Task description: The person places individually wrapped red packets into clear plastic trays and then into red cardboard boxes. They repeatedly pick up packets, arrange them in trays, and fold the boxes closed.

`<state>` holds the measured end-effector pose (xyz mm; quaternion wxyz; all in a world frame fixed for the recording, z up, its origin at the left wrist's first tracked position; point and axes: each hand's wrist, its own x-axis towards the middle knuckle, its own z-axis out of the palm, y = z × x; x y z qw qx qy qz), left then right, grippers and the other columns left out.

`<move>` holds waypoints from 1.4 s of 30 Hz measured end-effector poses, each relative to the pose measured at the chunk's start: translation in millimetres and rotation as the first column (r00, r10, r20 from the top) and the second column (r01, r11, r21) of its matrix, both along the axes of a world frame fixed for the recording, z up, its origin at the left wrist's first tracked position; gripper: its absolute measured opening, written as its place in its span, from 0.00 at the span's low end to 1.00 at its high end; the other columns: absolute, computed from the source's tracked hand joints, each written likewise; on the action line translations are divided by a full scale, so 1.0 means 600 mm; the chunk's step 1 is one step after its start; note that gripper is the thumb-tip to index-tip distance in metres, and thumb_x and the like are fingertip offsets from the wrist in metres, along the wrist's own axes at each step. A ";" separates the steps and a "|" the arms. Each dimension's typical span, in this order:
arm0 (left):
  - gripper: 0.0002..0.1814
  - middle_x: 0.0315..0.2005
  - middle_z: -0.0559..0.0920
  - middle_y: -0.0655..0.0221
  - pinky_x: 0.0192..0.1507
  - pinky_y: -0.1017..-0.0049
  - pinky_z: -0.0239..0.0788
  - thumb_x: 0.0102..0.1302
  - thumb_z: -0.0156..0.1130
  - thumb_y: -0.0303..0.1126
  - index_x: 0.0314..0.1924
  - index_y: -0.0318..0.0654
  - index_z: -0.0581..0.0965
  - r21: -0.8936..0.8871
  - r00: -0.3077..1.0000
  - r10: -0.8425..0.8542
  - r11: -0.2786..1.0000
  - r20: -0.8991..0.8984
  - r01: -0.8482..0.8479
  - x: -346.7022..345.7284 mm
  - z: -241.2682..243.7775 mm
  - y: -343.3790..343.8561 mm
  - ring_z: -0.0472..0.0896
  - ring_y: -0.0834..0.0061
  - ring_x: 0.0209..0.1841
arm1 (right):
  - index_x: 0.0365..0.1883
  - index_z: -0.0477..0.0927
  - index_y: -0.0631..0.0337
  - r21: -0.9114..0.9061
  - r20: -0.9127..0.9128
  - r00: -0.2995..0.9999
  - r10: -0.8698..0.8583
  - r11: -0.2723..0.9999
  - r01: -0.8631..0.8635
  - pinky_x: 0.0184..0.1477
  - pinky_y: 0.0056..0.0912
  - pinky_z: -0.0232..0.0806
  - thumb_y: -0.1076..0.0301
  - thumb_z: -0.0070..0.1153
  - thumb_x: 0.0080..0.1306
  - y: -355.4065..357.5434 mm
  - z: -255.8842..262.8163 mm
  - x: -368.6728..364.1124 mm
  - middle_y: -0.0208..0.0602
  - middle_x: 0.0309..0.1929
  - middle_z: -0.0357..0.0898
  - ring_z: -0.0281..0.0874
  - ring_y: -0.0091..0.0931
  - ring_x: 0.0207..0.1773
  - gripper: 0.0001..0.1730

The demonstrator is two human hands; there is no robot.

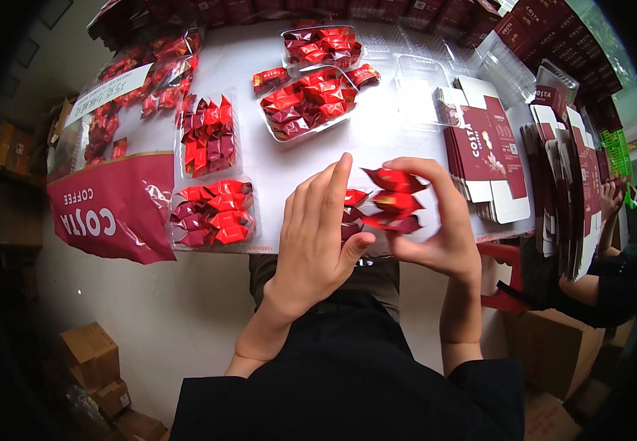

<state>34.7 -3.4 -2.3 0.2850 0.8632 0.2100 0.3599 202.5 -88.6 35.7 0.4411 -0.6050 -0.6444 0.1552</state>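
Note:
My right hand (434, 226) grips a short stack of red foil-wrapped sweets (395, 199) between thumb and fingers, above the table's near edge. Opposite it, my left hand (315, 234) is held flat, fingers straight and thumb apart, with nothing seen in its grasp. Partly hidden between the two hands are more red and maroon wrapped sweets (353, 212); whether my left hand touches them I cannot tell. To the left, two clear plastic trays, the nearer tray (252, 234) and the farther tray (236, 138), hold rows of the same sweets.
Filled trays, one with a clear rim (296, 142), sit farther back. A large maroon Costa bag (114, 209) lies at left. Flattened cartons (483, 143) are stacked at right, beside clear plastic trays (503, 69). Another person's hand (610, 199) shows at far right. Cardboard boxes (89, 353) stand on the floor.

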 end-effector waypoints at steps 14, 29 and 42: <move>0.21 0.45 0.74 0.68 0.63 0.54 0.53 0.49 0.69 0.32 0.45 0.39 0.77 0.207 0.895 -0.040 0.967 -0.445 0.146 0.019 0.079 0.001 0.69 0.64 0.57 | 0.62 0.59 0.67 0.033 -0.845 0.532 -0.049 0.989 0.144 0.55 0.29 0.67 0.64 0.64 0.44 -0.042 -0.063 -0.008 0.39 0.54 0.70 0.71 0.25 0.54 0.46; 0.18 0.40 0.77 0.68 0.54 0.62 0.65 0.45 0.67 0.26 0.40 0.39 0.78 0.322 0.970 0.043 0.946 -0.238 0.037 0.025 0.067 0.003 0.75 0.64 0.51 | 0.64 0.57 0.66 -0.045 -0.880 0.470 -0.073 0.997 0.070 0.57 0.40 0.67 0.57 0.68 0.42 -0.063 -0.054 0.022 0.46 0.54 0.70 0.73 0.38 0.56 0.52; 0.36 0.40 0.81 0.65 0.43 0.67 0.70 0.43 0.67 0.20 0.57 0.41 0.69 0.034 0.995 -0.088 0.995 -0.055 0.090 0.023 0.061 0.017 0.80 0.63 0.38 | 0.55 0.68 0.69 -0.109 -0.483 0.848 0.219 0.946 -0.306 0.65 0.34 0.54 0.65 0.61 0.45 -0.018 0.003 0.044 0.44 0.59 0.66 0.65 0.31 0.61 0.37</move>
